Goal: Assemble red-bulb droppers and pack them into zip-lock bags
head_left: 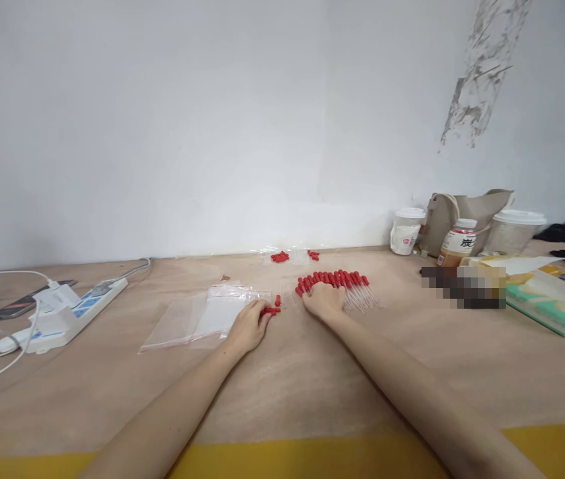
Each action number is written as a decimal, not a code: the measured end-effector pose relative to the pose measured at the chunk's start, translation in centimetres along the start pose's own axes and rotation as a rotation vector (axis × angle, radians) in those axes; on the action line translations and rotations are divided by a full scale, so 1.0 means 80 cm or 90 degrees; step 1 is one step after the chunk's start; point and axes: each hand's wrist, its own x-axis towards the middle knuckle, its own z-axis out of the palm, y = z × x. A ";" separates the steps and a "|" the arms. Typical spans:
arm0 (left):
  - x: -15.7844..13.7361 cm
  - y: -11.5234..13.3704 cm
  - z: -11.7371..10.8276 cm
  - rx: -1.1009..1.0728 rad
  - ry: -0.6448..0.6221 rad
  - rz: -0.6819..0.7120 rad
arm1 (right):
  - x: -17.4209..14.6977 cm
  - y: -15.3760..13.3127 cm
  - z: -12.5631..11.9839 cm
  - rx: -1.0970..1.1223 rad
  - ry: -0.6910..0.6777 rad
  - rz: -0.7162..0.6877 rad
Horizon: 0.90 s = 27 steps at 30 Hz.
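Note:
Across the middle of the table lies a row of droppers (357,279) with red rubber bulbs and thin clear tubes. My right hand (323,301) is at the row's left part, its fingers curled in against a red-bulbed dropper; the hand hides part of the row. To the left, my left hand (250,324) has its fingers closed on small red bulbs (272,311); whether tubes are fitted to them is hard to make out. One more red bulb (277,300) lies just beyond those fingers. Clear zip bags (183,322) lie beside my left hand, partly under it.
By the wall are two small groups of red bulbs (280,257) on clear plastic. A white power strip (83,313) with cables and a phone (26,301) lie left. To the right stand a paper cup (407,231), a bottle (458,243), a bag (437,226) and a tissue pack (554,303).

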 end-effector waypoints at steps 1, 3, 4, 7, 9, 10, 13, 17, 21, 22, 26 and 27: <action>0.001 -0.001 0.000 0.002 -0.002 -0.001 | -0.001 0.002 0.000 -0.007 -0.003 -0.002; 0.001 -0.002 0.000 0.003 -0.002 0.001 | -0.003 0.006 0.000 -0.013 -0.010 -0.006; 0.001 -0.003 0.001 0.001 0.002 0.002 | -0.004 0.007 -0.001 -0.016 -0.011 -0.009; 0.001 -0.007 0.003 -0.008 0.020 0.003 | -0.009 0.007 -0.005 -0.038 0.007 -0.026; 0.001 -0.009 0.005 -0.008 0.031 0.001 | -0.012 0.003 -0.007 -0.046 0.023 -0.052; 0.001 -0.010 0.004 -0.006 0.036 -0.001 | -0.014 0.000 -0.008 -0.042 0.024 -0.069; 0.001 -0.011 0.001 -0.009 0.044 0.011 | -0.019 -0.014 -0.008 -0.026 0.012 -0.117; -0.002 -0.014 -0.009 -0.001 0.036 0.057 | -0.018 -0.033 -0.004 -0.052 -0.015 -0.116; -0.007 -0.012 -0.016 0.040 0.008 0.088 | -0.011 -0.045 0.004 -0.057 -0.049 -0.091; -0.008 -0.009 -0.017 0.044 0.001 0.091 | -0.010 -0.047 0.005 -0.056 -0.055 -0.088; -0.011 0.007 -0.020 0.016 0.009 0.098 | -0.014 -0.050 0.000 -0.048 -0.058 -0.087; -0.012 0.011 -0.020 0.007 0.017 0.096 | -0.017 -0.048 -0.004 -0.046 -0.051 -0.089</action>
